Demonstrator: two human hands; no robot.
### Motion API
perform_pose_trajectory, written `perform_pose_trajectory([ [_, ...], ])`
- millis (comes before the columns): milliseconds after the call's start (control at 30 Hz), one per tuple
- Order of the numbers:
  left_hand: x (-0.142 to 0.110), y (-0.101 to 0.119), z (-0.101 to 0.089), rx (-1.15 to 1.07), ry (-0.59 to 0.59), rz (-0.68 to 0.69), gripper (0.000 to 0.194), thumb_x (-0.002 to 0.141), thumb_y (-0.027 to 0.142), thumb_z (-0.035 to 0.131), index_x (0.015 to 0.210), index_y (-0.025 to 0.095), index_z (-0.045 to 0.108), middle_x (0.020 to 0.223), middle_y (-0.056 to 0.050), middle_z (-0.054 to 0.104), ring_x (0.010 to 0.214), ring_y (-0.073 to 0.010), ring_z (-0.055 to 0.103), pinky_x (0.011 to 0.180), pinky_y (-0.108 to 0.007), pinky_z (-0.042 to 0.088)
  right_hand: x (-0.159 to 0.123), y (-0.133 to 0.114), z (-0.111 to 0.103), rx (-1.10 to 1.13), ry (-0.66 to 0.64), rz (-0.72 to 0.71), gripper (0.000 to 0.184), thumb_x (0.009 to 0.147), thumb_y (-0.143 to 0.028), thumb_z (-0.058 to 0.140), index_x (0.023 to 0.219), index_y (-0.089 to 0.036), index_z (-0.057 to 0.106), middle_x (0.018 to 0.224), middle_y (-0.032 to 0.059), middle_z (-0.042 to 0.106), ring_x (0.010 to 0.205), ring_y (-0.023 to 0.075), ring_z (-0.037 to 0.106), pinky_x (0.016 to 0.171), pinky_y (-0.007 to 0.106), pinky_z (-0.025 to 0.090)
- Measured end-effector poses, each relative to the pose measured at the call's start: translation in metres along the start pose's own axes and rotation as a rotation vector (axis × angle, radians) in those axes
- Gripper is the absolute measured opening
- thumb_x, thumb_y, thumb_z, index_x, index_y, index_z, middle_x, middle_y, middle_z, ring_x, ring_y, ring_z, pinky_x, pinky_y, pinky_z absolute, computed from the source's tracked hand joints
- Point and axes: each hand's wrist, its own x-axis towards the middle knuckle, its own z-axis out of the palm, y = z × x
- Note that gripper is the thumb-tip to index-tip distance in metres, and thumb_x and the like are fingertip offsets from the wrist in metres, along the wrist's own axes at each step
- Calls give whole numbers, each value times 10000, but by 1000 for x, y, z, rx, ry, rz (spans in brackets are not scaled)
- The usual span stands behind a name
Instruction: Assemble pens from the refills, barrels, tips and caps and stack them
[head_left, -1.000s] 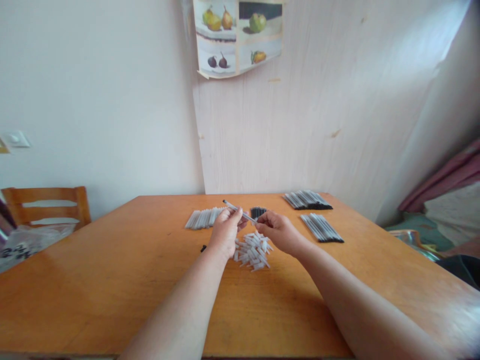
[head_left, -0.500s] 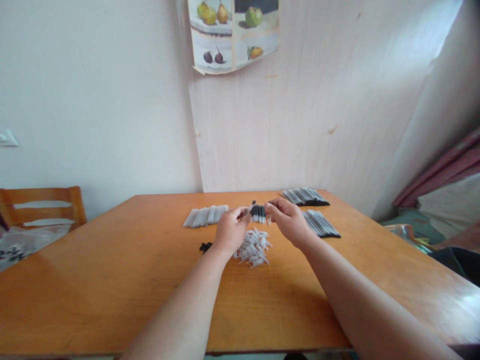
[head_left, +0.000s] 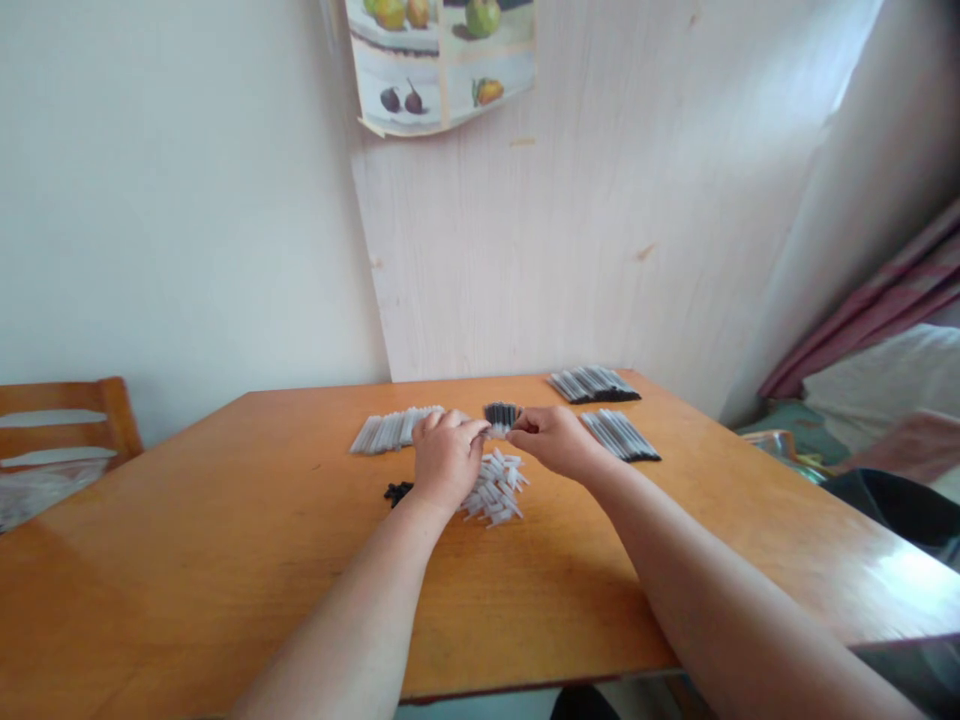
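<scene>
My left hand is closed in a pinch over the middle of the table, its fingertips on what looks like a clear pen barrel, mostly hidden. Close by on the right, my right hand pinches too; whatever is in its fingers is too small to make out. Just beyond the fingertips lies a short row of black pen refills with pale tips. A loose pile of white pen tips is below the hands. Small black plugs show partly behind my left forearm. Clear pen barrels lie in a row to the left.
Two groups of black-ended clear pens lie at the right, a far bundle and a nearer bundle. The wooden table meets the wall at the back. A wooden chair stands left; a dark container sits beyond the right edge.
My hands have come closer together and lower, and the left one has turned palm-down. The barrel's black end, seen before above the left fingers, is out of sight. The view has shifted right.
</scene>
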Motion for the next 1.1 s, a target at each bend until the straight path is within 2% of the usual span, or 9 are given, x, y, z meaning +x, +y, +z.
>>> perform_pose_trajectory([
  [67, 0, 1, -2, 68, 29, 5, 268, 866, 314, 563, 1094, 314, 704, 1114, -75, 650, 1088, -282, 495, 958, -447, 341, 2, 2, -1, -5, 26, 11, 210, 757, -337, 582, 617, -181, 580, 524, -41, 481, 520, 99, 432, 485, 235, 258],
  [200, 2, -2, -2, 133, 143, -5, 385, 831, 299, 601, 1213, 267, 639, 1311, -95, 566, 1206, -307, 460, 1021, -467, 337, 6, 8, -9, -44, 168, 63, 193, 753, -344, 590, 654, -179, 605, 559, -26, 538, 542, 106, 458, 504, 235, 283],
  [367, 5, -9, -3, 130, 232, -34, 324, 847, 305, 574, 1151, 235, 663, 1272, -104, 589, 1201, -311, 470, 1035, -484, 331, 8, 21, -30, -104, 332, 160, 220, 768, -374, 575, 695, -177, 640, 599, -8, 580, 557, 118, 483, 511, 243, 290],
  [600, 8, -12, -7, 82, 289, -68, 295, 830, 322, 591, 1095, 230, 685, 1240, -106, 602, 1170, -320, 484, 1014, -489, 345, -1, 41, -68, -315, 467, 363, 280, 776, -437, 559, 716, -189, 674, 654, 31, 621, 630, 155, 531, 562, 261, 325],
  [800, 9, -15, -8, 52, 304, -93, 271, 838, 332, 578, 1061, 232, 693, 1221, -106, 606, 1154, -317, 492, 1002, -491, 350, -28, 66, -85, -443, 493, 577, 303, 807, -456, 516, 815, -222, 709, 798, 65, 697, 737, 198, 597, 584, 272, 346],
  [933, 10, -16, -8, 63, 316, -89, 264, 846, 347, 570, 1046, 232, 698, 1217, -102, 608, 1152, -313, 492, 997, -480, 354, -45, 80, -80, -486, 461, 647, 320, 834, -469, 488, 822, -232, 703, 880, 69, 715, 808, 213, 628, 594, 271, 359],
  [1100, 10, -20, -6, 67, 319, -86, 261, 850, 348, 565, 1039, 229, 699, 1220, -103, 607, 1164, -310, 485, 1003, -474, 349, -53, 90, -71, -539, 392, 712, 335, 863, -460, 460, 861, -232, 705, 954, 86, 714, 864, 224, 641, 637, 278, 395],
])
